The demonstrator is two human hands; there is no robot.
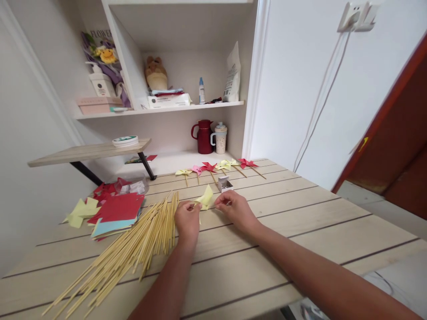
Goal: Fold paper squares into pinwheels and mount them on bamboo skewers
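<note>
My left hand [187, 218] pinches a pale yellow paper pinwheel [207, 197] at its left side, just above the table. Close by on the right, my right hand [236, 210] has thumb and fingertips pressed together. Whatever those fingertips may hold is too small to make out. Behind my right hand stands a small open white box [225, 184] with tiny dark contents. A large spread of thin wooden sticks [147, 238] lies directly left of my left hand.
Several finished pinwheels on sticks, among them a red one [247, 163], lie along the back. Stacked coloured paper [118, 208], a yellow paper pinwheel shape [82, 212] and a clear container [133, 186] are at left. A raised wooden shelf [90, 152], red jug [204, 137] and cup [220, 138] stand behind.
</note>
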